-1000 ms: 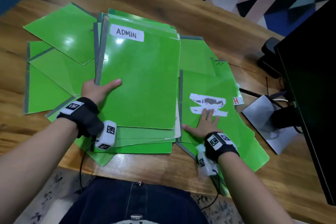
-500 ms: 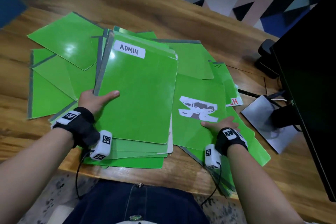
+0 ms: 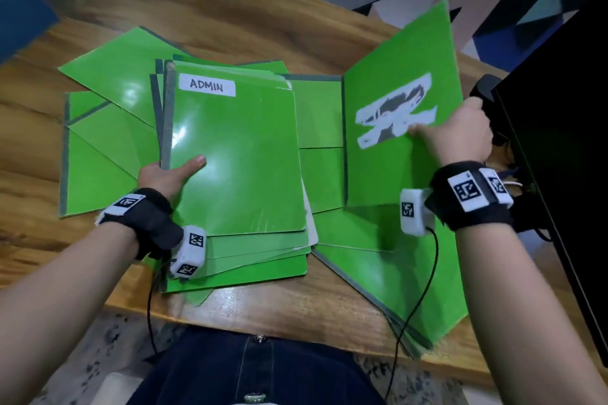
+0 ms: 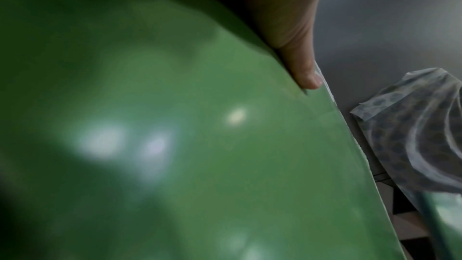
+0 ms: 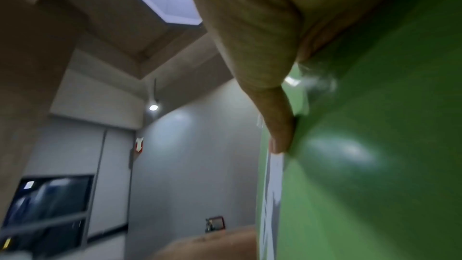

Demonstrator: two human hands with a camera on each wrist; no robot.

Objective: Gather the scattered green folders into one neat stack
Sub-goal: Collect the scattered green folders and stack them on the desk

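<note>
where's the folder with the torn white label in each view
Head: the folder with the torn white label stands lifted at right, gripped by the right hand.
Left wrist: not in it; that green surface is the ADMIN folder.
Right wrist: fills the right side.
Shared landmark: the right thumb on its face.

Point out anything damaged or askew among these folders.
The folder lifted by the right hand has a torn label, scraped to ragged white patches. The ADMIN folder, held by the left hand, tops a fanned, uneven stack. Loose folders lie skewed at left.
</note>
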